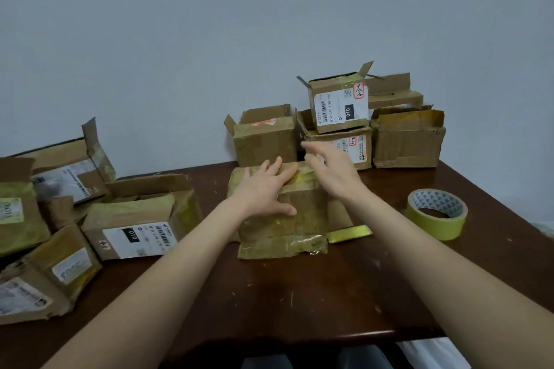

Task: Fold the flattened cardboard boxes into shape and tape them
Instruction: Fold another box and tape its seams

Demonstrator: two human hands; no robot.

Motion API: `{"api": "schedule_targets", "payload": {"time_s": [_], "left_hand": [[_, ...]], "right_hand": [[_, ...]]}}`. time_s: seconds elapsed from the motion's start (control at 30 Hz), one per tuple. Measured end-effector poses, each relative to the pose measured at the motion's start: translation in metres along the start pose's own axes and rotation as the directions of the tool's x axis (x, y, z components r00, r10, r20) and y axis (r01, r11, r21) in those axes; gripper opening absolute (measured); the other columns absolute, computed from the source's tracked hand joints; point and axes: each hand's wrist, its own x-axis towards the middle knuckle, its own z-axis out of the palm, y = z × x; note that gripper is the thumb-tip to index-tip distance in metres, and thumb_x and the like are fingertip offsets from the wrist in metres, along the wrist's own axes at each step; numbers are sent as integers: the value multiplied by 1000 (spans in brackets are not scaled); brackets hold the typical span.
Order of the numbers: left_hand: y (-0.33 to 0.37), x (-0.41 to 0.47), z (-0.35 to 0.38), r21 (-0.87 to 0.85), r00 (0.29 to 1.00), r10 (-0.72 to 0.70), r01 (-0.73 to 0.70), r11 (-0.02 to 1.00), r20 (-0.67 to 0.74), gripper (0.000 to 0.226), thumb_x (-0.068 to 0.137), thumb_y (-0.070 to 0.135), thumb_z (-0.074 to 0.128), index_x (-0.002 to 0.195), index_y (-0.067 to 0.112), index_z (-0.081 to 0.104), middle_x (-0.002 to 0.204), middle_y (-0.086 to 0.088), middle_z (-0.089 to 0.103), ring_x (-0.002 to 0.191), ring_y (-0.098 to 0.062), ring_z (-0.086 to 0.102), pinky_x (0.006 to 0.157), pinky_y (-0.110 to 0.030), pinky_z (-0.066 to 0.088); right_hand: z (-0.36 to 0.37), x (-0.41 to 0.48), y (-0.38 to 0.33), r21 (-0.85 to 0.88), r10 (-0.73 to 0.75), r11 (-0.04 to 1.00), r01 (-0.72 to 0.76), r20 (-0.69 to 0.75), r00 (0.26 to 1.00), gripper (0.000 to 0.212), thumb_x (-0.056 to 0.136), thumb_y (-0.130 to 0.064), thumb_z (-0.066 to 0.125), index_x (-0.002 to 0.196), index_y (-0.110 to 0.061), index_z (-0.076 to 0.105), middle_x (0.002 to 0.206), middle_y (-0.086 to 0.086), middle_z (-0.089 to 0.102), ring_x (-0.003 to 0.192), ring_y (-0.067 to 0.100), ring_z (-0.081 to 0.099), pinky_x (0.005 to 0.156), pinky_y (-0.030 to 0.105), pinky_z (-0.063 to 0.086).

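Two bare forearms cross the near edge of the dark, scuffed table (299, 293), both ending at the centre box (284, 234). Centre box: brown creased cardboard, mostly covered in glossy yellow-green tape that wrinkles along the near edge, sitting low on the table mid-frame. Left hand (263, 193) lies flat on top of the centre box, fingers straight and spread, thumb out to the right, gripping nothing. Right hand (334, 171) is at the centre box's far right corner, fingers straight and loose, motion-blurred, holding nothing; can't tell if it touches the cardboard. A yellow tape strip (349, 233) sticks out from the centre box's right side, flat on the table. Tape roll (436, 214), yellow with a white core printed in grey triangles, lies hole-up to the right of the centre box, apart from it. Just behind the centre box is an open box (265, 141), flaps up. Behind and to the right is a stack: the upper box (340, 105) has a white label reading "010-010 L30", a black patch "010" and a red-rimmed sticker handwritten "3-3-4"; the lower box (356, 148) has a label handwritten "33-6". Further right is a worn box (407, 141). Left of the centre box is a labelled box (139, 219) with a white label, "010", "010-010" and a barcode. Further left is a heap of crushed boxes (45, 281), print too blurred to read.
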Motion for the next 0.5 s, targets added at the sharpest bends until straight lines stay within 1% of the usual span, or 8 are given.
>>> {"api": "schedule_targets", "payload": {"time_s": [0.07, 0.13, 0.17, 0.23, 0.27, 0.33, 0.43, 0.5], "left_hand": [[-2, -6, 0, 13, 999, -28, 29, 999, -44, 100, 81, 63, 58, 153, 23, 2, 161, -9, -3, 148, -24, 0, 117, -55, 7], [-14, -15, 4, 31, 987, -134, 138, 990, -91, 105, 75, 74, 53, 153, 19, 7, 161, -10, 2, 148, -25, 0, 117, -55, 5], [-21, -21, 7, -3, 974, -204, 205, 979, -101, 108, 72, 78, 52, 153, 20, 9, 160, -12, 2, 148, -26, -1, 116, -55, 5], [-29, -28, 12, -179, 950, -302, 285, 942, -76, 113, 67, 78, 58, 153, 22, 11, 159, -16, 1, 147, -30, -4, 118, -54, 11], [-30, -30, 13, -267, 946, -318, 291, 919, -62, 114, 66, 74, 63, 153, 22, 12, 159, -18, 0, 147, -31, -4, 118, -52, 14], [-27, -31, 13, -370, 945, -320, 275, 887, -67, 114, 65, 67, 70, 153, 24, 13, 159, -19, 1, 147, -30, -4, 117, -51, 18], [-27, -31, 13, -402, 955, -286, 230, 886, -84, 104, 69, 62, 72, 152, 28, 18, 159, -19, 2, 147, -29, -5, 117, -49, 16], [-29, -32, 12, -290, 964, -252, 218, 932, -83, 95, 73, 67, 64, 150, 32, 21, 158, -21, 4, 147, -30, -4, 117, -50, 10]], "right_hand": [[7, -3, -7, -186, -52, 978, 93, 215, 975, 42, 102, -29, 38, 142, -18, 47, 151, -2, 41, 145, 18, 24, 115, 37, 24], [9, -7, -7, -398, -34, 899, 184, 355, 934, 47, 104, -40, 31, 145, -20, 42, 156, -2, 32, 149, 18, 10, 117, 37, 17], [10, -8, -8, -465, -20, 860, 212, 383, 924, 51, 103, -45, 28, 146, -21, 39, 157, -2, 29, 149, 19, 6, 118, 39, 13], [12, -8, -12, -535, 22, 819, 210, 394, 919, 59, 100, -55, 24, 149, -24, 33, 160, -2, 21, 150, 22, 1, 120, 45, 5], [15, -9, -13, -537, 48, 823, 185, 390, 920, 62, 98, -59, 24, 150, -25, 30, 161, -1, 18, 150, 24, -1, 120, 47, 2], [20, -10, -16, -510, 84, 850, 134, 381, 921, 67, 96, -61, 28, 151, -24, 28, 162, 3, 14, 149, 26, -5, 119, 45, 2], [20, -10, -17, -525, 98, 837, 155, 422, 901, 74, 94, -65, 32, 153, -22, 24, 162, 8, 8, 149, 27, -8, 119, 42, 2], [19, -8, -20, -596, 105, 772, 220, 461, 881, 77, 93, -66, 33, 154, -21, 20, 162, 10, 6, 149, 29, -7, 119, 43, -1]]}}
